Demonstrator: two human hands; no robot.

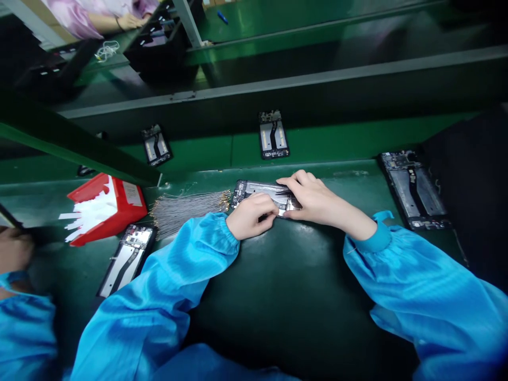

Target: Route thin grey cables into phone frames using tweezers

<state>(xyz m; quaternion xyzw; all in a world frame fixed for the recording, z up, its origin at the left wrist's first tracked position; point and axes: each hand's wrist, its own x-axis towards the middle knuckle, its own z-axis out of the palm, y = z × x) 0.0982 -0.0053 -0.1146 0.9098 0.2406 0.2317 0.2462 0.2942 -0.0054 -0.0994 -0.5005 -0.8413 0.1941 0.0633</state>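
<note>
Bright blue shiny sleeves, faint stripes, gathered elastic cuffs, bare hands

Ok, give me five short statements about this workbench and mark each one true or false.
1. Both hands, the left hand and the right hand, rest on the same open phone frame. True.
2. The red box lies right of the hands. False: it lies to their left.
3. A bundle of thin wires lies beside the left hand. True.
4. The sleeves are pink. False: blue.
5. No other phone frames are in view. False: one lies at the right.
</note>
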